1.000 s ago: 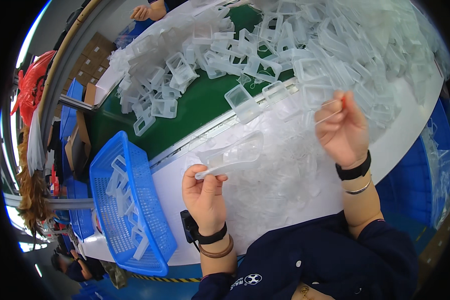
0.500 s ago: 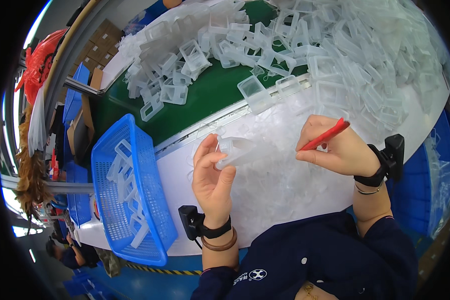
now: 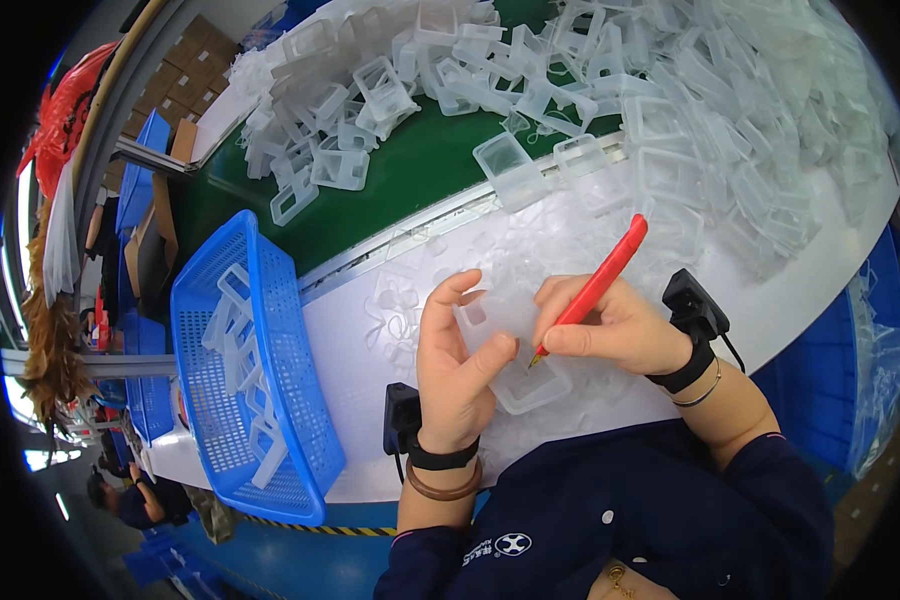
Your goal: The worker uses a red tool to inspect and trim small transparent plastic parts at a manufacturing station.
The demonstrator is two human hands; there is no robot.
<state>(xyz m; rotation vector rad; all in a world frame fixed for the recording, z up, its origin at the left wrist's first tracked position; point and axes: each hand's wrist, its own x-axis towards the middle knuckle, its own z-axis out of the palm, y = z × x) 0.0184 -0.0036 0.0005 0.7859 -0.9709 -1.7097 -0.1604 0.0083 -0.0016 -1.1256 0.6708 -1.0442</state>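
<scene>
My left hand (image 3: 458, 360) grips a translucent plastic box-shaped part (image 3: 532, 385) between thumb and fingers, above the white tabletop. In my right hand (image 3: 610, 325) is a red-handled deburring tool (image 3: 602, 275) with a thin pointed metal tip. Its tip is at the part's open rim, close to my left thumb; whether it touches the plastic I cannot tell. Part of the plastic piece is hidden behind my fingers. Thin clear plastic scraps (image 3: 398, 325) lie on the table beside my left hand.
A blue perforated basket (image 3: 310, 420) with several clear parts stands at the left. Heaps of similar parts (image 3: 690, 130) cover the far side and right of the table, some on a green belt (image 3: 400, 190). A large blue bin (image 3: 820, 370) stands at the right. Another person (image 3: 140, 500) is at lower left.
My right hand has moved left and down, bringing the red tool's tip to the plastic part. My left hand has shifted slightly right and turned the part, its opening now nearer me.
</scene>
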